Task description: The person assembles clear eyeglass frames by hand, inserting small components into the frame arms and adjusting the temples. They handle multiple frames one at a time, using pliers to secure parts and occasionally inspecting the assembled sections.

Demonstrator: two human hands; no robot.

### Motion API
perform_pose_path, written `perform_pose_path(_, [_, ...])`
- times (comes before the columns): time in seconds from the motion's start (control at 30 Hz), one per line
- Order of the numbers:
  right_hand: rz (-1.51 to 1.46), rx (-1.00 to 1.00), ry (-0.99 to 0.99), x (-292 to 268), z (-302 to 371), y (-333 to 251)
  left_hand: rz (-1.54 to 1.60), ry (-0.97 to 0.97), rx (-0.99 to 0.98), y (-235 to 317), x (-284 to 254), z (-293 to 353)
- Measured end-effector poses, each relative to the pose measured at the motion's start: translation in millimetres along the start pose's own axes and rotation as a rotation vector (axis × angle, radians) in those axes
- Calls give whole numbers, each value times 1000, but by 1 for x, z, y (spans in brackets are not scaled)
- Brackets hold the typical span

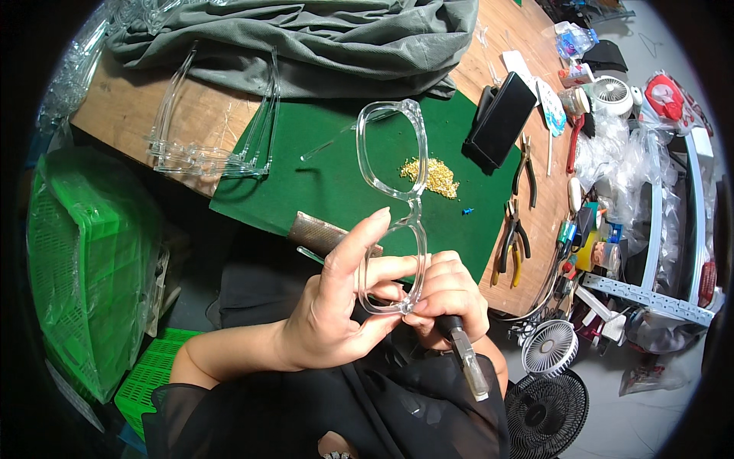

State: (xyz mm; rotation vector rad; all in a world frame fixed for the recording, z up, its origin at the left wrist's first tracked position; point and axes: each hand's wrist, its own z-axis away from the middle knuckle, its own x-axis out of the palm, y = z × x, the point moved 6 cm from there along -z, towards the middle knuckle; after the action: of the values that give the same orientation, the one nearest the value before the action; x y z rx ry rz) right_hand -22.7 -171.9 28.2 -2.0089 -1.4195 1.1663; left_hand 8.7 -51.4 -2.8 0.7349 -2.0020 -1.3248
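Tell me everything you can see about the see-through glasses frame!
The clear eyeglass frame looks like shiny plastic, with two rounded rims joined by a bridge. It's held on end, one rim above the other in the picture, over a green mat. A thin temple stretches left from the upper rim. Fingers of the left hand and right hand touch the lower rim. I can't tell whether lenses are fitted.

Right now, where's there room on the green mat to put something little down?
Two patches of green mat look bare: one between the stacked clear frames and the clear glasses in hand, another between the blue pin and the right hand. It's crowded around the phone and pliers, and bunched grey cloth covers the back.
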Motion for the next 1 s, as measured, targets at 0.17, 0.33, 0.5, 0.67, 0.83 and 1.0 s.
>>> perform_pose_path(0.17, [3, 1, 0, 1, 0, 0, 7, -7, -9, -1, 0, 0])
perform_pose_path(0.33, [42, -6, -91, -1, -4, -1, -27, -3, 25, 1, 1, -1])
perform_pose_path(0.5, [95, -14, -87, -4, -2, -5, -25, 16, 68, 4, 4, -3])
perform_pose_path(0.67, [74, -5, -47, -1, 1, -2, -37, 33, 71, 0, 2, -1])
perform_pose_path(0.83, [79, -5, -61, -3, -2, -4, -32, 8, 71, 2, 2, -3])
perform_pose_path(1.0, [-23, 28, -84, -2, -1, 0, 77, 17, 4, -2, 0, -2])
